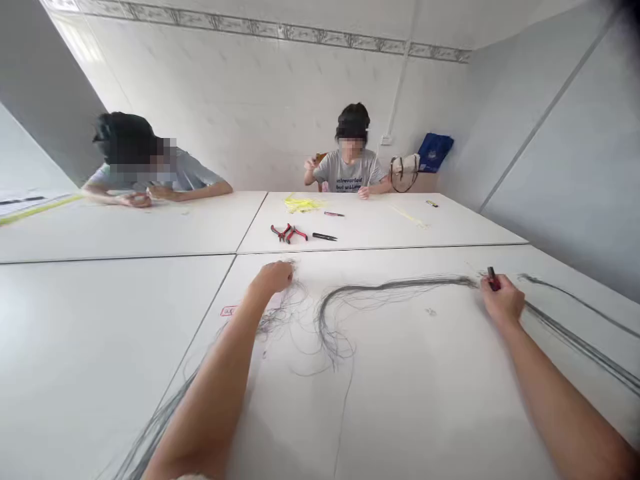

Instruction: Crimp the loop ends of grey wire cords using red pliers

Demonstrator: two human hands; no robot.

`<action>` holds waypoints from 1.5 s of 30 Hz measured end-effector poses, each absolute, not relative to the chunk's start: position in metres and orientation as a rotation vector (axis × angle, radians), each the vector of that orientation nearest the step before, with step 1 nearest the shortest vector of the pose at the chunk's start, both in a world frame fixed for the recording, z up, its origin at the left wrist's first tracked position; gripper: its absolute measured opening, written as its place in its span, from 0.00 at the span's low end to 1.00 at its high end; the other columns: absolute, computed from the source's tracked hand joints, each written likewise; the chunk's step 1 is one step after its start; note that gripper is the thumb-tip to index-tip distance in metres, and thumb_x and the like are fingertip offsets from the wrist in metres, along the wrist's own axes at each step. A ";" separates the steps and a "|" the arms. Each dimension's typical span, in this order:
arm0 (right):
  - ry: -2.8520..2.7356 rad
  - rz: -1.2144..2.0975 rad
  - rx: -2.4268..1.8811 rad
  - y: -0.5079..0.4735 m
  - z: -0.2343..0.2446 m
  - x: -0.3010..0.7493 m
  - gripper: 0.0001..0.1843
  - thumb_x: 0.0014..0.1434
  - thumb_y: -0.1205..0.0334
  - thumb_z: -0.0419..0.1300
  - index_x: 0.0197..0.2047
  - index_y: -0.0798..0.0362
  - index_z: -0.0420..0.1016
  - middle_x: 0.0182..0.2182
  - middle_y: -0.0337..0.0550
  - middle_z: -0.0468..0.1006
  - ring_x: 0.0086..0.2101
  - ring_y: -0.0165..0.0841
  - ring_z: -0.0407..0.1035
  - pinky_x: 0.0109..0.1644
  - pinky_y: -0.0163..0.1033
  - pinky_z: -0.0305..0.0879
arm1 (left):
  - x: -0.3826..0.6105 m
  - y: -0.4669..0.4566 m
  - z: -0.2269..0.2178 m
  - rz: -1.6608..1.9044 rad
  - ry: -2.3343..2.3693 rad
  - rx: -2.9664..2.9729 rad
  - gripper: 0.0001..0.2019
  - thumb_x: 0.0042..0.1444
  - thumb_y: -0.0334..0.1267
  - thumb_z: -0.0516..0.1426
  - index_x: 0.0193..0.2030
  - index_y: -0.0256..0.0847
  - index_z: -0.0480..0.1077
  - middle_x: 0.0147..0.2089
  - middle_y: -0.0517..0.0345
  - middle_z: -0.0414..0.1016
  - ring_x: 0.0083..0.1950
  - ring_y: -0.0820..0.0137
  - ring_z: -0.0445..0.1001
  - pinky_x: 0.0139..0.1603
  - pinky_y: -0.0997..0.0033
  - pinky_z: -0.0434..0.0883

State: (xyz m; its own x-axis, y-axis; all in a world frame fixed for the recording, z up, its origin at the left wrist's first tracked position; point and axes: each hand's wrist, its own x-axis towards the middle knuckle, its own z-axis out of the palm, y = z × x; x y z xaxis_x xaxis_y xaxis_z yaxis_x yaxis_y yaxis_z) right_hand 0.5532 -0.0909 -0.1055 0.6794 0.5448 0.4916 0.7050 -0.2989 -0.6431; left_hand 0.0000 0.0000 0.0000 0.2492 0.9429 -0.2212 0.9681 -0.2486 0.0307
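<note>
Head view shows the right hand point(503, 300) gripping a red-and-black tool point(494, 280), the left hand point(270, 278) with fingers curled, their grip impossible to tell, and between them on the counter point(425, 380) a dark strand bundle point(390, 285) that could tangle if dragged.

Here we go, counting up: two bare hands up front, one left hand point(278, 275) and one right hand point(504, 297), and one red-and-black tool point(493, 280)! Four dark bundles of strands point(390, 285), we make it, their loose strands too fine to number. Two red-handled pliers point(299, 232) now, one slim black tool point(325, 237), one thin reddish tool point(334, 214), one yellow heap point(301, 204)! And beyond, we spot two people point(350, 175), one blue bag point(435, 152), one pale bag point(406, 164), one wall socket point(386, 140)
</note>
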 end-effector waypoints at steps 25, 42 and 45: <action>-1.908 0.331 -0.932 -0.028 -0.028 0.180 0.06 0.62 0.62 0.56 0.41 0.50 0.73 0.38 0.41 0.77 0.34 0.32 0.71 0.41 0.37 0.66 | -0.015 -0.021 0.067 0.263 1.508 2.361 0.07 0.56 0.37 0.52 0.35 0.41 0.72 0.35 0.57 0.79 0.35 0.69 0.74 0.29 0.74 0.66; -1.950 0.186 -0.997 -0.011 -0.028 0.169 0.07 0.66 0.60 0.54 0.35 0.50 0.67 0.34 0.40 0.73 0.31 0.32 0.65 0.35 0.36 0.58 | -0.016 -0.001 0.036 0.032 1.442 2.149 0.13 0.57 0.30 0.50 0.47 0.41 0.70 0.43 0.54 0.83 0.38 0.70 0.82 0.35 0.75 0.74; -1.928 0.189 -1.018 -0.014 -0.025 0.178 0.06 0.65 0.60 0.53 0.36 0.49 0.66 0.34 0.40 0.74 0.31 0.32 0.66 0.36 0.37 0.58 | -0.017 0.012 0.013 -0.113 1.497 2.090 0.11 0.60 0.29 0.52 0.46 0.39 0.72 0.43 0.52 0.83 0.39 0.68 0.82 0.36 0.72 0.76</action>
